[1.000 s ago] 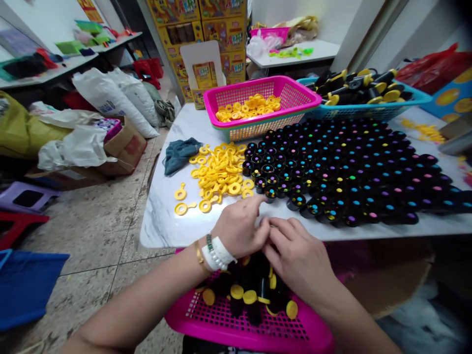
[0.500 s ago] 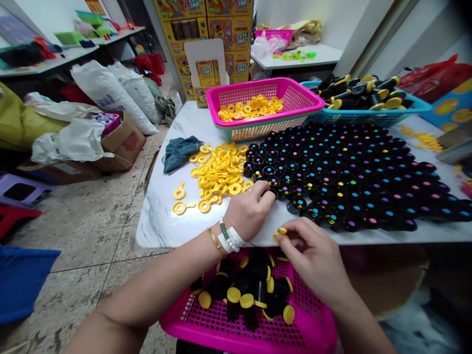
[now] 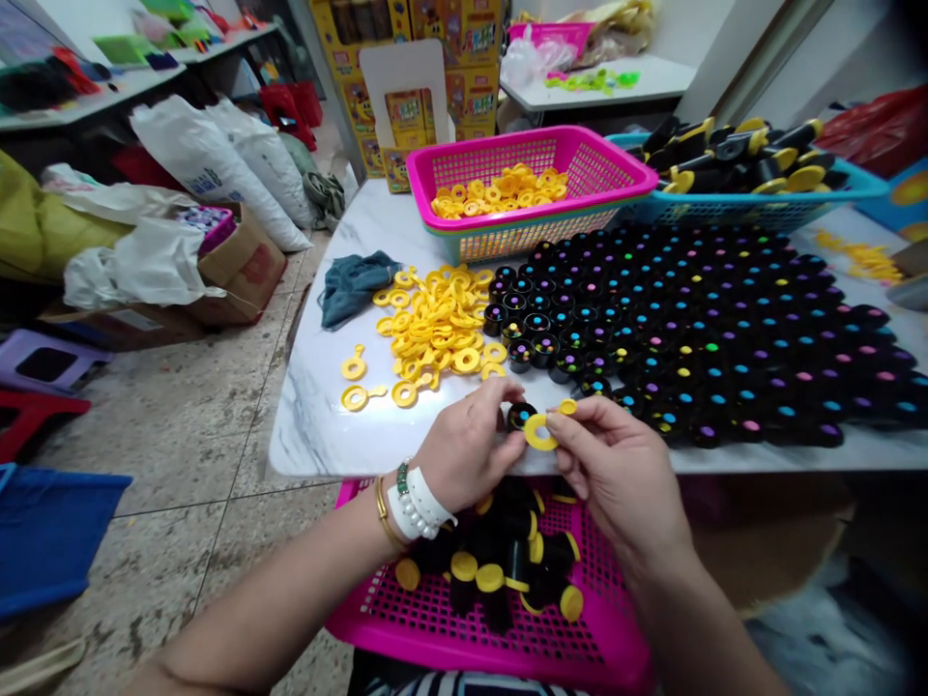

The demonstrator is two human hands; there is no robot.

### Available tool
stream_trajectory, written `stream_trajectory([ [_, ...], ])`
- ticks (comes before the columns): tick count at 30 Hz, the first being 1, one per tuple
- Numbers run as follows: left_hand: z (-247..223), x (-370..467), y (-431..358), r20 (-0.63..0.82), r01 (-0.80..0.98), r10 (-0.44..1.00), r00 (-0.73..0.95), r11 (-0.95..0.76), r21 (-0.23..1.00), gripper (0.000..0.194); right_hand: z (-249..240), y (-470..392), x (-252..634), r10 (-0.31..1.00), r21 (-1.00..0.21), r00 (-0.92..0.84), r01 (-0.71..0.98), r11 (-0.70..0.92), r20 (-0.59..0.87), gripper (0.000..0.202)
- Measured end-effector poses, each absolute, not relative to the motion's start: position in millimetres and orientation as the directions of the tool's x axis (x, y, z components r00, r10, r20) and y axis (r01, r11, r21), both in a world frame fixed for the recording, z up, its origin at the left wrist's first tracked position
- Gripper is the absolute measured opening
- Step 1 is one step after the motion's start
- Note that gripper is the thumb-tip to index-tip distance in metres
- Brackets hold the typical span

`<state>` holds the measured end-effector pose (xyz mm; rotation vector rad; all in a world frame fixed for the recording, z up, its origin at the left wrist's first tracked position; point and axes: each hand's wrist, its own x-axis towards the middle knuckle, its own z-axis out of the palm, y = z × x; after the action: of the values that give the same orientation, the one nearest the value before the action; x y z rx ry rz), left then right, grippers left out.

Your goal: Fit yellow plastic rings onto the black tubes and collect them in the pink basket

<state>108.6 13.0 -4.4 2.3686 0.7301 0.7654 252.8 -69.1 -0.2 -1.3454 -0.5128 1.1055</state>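
Note:
Near the table's front edge, my left hand (image 3: 471, 445) grips a black cup (image 3: 521, 417) whose open end faces up. Just right of it, my right hand (image 3: 627, 464) pinches a yellow ring cap (image 3: 539, 433) with a small tab lid. The ring is beside the cup's rim. Loose yellow caps (image 3: 442, 319) lie in a heap behind my left hand. Rows of upright black cups (image 3: 696, 338) with coloured dots inside cover the right part of the table. Below my hands, a pink basket (image 3: 580, 652) holds black cups with yellow lids.
At the back of the white table (image 3: 319, 425) stand a pink basket (image 3: 507, 145) of yellow caps and a blue basket (image 3: 754, 208) of lidded cups. A dark cloth (image 3: 355, 287) lies at left. Boxes and sacks stand on the floor beyond.
My left hand has drawn back from the rows and now has a black cup. My right hand has moved up beside it, and the yellow cap's ring now shows. The view has shifted slightly.

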Motion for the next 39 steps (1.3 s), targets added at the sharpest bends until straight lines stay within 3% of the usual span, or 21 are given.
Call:
stream_trajectory([
  [2, -10, 109, 14, 0.38, 0.291, 0.622, 0.685, -0.711, 0.64, 0.037, -2, -63, 249, 0.86, -0.942, 0.428, -0.298, -0.155, -0.277, 0.028],
  [4, -12, 109, 15, 0.393, 0.276, 0.61, 0.688, -0.721, 0.636, 0.027, -3, -57, 246, 0.865, -0.95, 0.43, -0.277, -0.145, -0.257, 0.029],
  [15, -5, 109, 19, 0.284, 0.348, 0.678, 0.677, -0.636, 0.689, 0.013, -3, -45, 241, 0.875, -0.977, 0.443, -0.166, -0.135, -0.196, 0.031],
  [20, 4, 106, 18, 0.201, 0.324, 0.701, 0.685, -0.54, 0.777, 0.026, -6, -50, 243, 0.873, -0.963, 0.416, -0.188, -0.192, -0.255, 0.03],
  [23, 3, 106, 17, 0.221, 0.304, 0.646, 0.731, -0.597, 0.742, 0.013, -6, -50, 241, 0.876, -0.975, 0.432, -0.146, -0.169, -0.217, 0.031],
  [29, -7, 106, 13, 0.295, 0.312, 0.637, 0.712, -0.664, 0.68, 0.022, -6, -52, 234, 0.87, -0.989, 0.469, -0.076, -0.128, -0.149, 0.035],
  [35, -6, 108, 18, 0.272, 0.323, 0.605, 0.748, -0.69, 0.647, 0.013, -6, -51, 241, 0.896, -0.98, 0.402, -0.142, -0.143, -0.189, 0.033],
  [39, -3, 107, 25, 0.221, 0.305, 0.582, 0.782, -0.667, 0.68, 0.012, 3, -50, 243, 0.921, -0.969, 0.319, 0.029, -0.244, -0.222, 0.035],
])
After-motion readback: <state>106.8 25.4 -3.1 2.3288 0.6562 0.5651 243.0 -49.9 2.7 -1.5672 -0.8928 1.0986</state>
